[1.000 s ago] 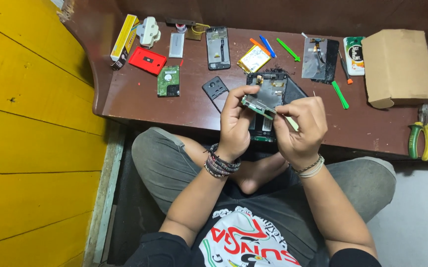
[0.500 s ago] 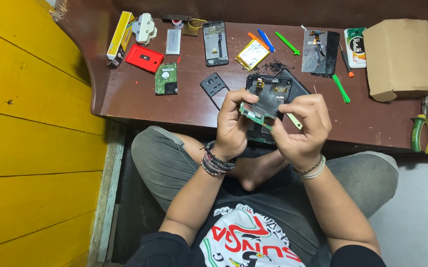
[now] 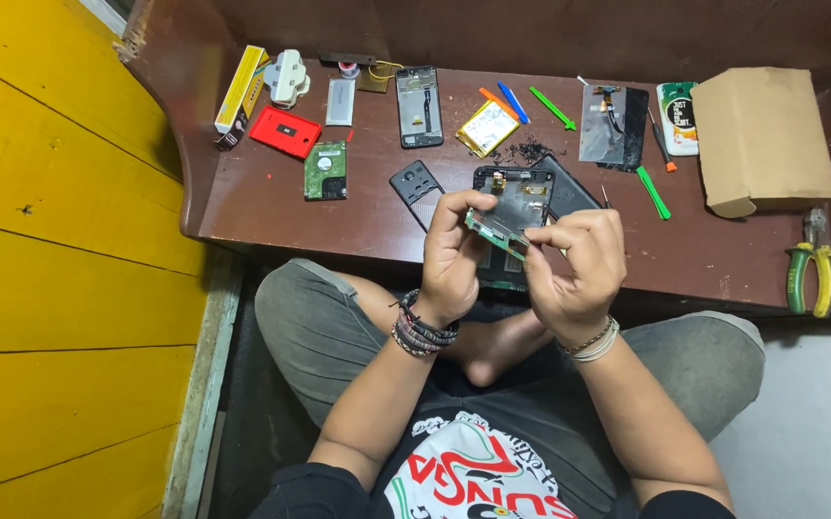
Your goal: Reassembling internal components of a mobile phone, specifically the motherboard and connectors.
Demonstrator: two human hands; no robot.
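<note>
Over the front edge of a dark red-brown low table point(image 3: 271, 207), my left hand point(image 3: 452, 255) and my right hand point(image 3: 579, 264) together hold a small green circuit board point(image 3: 498, 234), tilted between the fingertips. Just beyond the hands lies an opened black phone frame point(image 3: 513, 192), partly hidden by them. A black phone back cover point(image 3: 414, 182) rests left of that frame. My crossed legs are below the table edge.
Across the table lie a yellow box point(image 3: 241, 88), a red flat case point(image 3: 286, 132), a green drive board point(image 3: 325, 171), another opened phone point(image 3: 419, 106), a battery point(image 3: 488, 128), coloured pry tools point(image 3: 552, 108), a cardboard box point(image 3: 763, 139) and green-handled pliers point(image 3: 808, 269). A yellow plank wall stands left.
The circuit board has turned between my fingers and sits lower and flatter. My right hand has closed in on its right end. The view has shifted slightly.
</note>
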